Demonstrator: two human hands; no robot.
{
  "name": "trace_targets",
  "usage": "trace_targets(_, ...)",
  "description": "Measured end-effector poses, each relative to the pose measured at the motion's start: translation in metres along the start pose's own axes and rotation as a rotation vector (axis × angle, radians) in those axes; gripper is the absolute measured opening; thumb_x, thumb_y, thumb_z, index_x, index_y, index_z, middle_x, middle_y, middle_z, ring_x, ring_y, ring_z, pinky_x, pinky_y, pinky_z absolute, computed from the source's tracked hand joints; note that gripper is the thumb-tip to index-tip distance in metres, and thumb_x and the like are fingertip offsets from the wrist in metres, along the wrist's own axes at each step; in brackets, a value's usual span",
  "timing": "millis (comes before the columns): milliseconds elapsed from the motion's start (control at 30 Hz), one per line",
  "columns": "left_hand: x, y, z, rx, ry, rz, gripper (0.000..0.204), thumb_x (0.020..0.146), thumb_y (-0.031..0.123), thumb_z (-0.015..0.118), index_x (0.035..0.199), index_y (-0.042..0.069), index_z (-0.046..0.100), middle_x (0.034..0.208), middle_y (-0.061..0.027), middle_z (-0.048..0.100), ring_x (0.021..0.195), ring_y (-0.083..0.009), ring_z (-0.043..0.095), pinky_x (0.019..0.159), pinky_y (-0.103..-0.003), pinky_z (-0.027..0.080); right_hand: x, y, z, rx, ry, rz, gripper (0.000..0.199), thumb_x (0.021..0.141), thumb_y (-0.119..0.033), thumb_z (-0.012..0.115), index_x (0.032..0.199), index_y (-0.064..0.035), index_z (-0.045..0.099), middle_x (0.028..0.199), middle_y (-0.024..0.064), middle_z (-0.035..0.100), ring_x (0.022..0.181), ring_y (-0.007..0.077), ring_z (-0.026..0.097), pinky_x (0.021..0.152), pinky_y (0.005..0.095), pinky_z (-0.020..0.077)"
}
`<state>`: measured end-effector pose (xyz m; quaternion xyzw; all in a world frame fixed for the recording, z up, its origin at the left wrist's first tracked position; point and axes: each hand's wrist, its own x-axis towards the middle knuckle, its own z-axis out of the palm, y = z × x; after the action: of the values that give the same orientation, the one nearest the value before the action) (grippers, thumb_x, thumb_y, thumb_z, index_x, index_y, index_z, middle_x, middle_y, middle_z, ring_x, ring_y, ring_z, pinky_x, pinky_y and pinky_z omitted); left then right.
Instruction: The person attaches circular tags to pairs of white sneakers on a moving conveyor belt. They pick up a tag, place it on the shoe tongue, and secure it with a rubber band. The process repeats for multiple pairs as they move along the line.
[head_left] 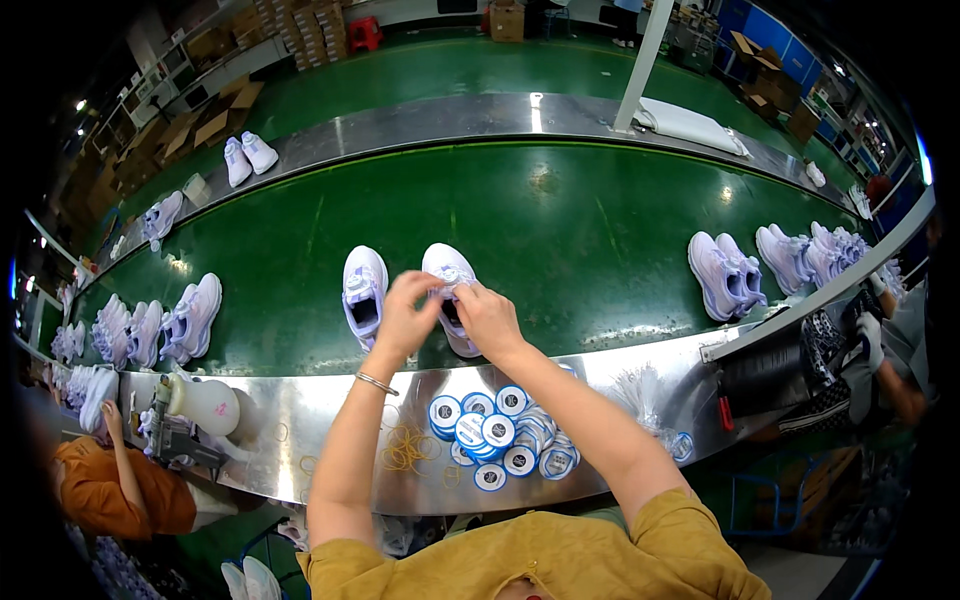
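Observation:
A pair of white and lavender sneakers stands on the green belt before me, toes pointing away. Over the lace area of the right sneaker [448, 262] both my hands meet. My left hand [405, 318] has its fingers bent and pinched together above the tongue. From the other side, my right hand [487, 318] pinches close to the laces, its fingertips almost touching the left ones. Whatever thin thing is between the fingers is too small to make out. Untouched beside them, the left sneaker [364, 290] shows its dark opening.
On the steel ledge [345, 425] lie a pile of round blue-and-white tags [485, 430], yellow rubber bands [408, 447] and clear plastic strands [640, 395]. A white jug [205, 405] stands at left. More sneakers [725, 275] line the belt both sides. A co-worker [125, 485] sits left.

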<state>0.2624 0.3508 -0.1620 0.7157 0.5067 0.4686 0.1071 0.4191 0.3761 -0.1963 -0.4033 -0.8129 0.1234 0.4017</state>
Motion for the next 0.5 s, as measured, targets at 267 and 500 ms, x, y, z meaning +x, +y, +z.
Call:
trace_targets(267,0.028,-0.004,0.01,0.183,-0.187,-0.087,0.012,0.077,0.009,0.068,0.085,0.0,0.07,0.087,-0.0145,0.061,0.085,-0.0308,0.058,0.077,-0.039,0.047,-0.007,-0.001,0.008,0.109,0.084,-0.046,0.006,0.083,-0.007,0.057,0.088,-0.0046,0.059,0.079,0.0129,0.061,0.07,0.0327,0.062,0.059,0.0416,0.0505)
trace_targets(500,0.034,-0.01,0.0,0.237,-0.313,0.007,0.017,0.08,0.012,0.067,0.089,-0.003,0.069,0.087,-0.0163,0.061,0.081,-0.0323,0.059,0.073,-0.038,0.049,-0.007,-0.007,0.011,0.144,0.098,-0.051,0.003,0.081,-0.007,0.057,0.084,-0.0061,0.055,0.074,0.0122,0.059,0.069,0.0321,0.062,0.059,0.0434,0.0507)
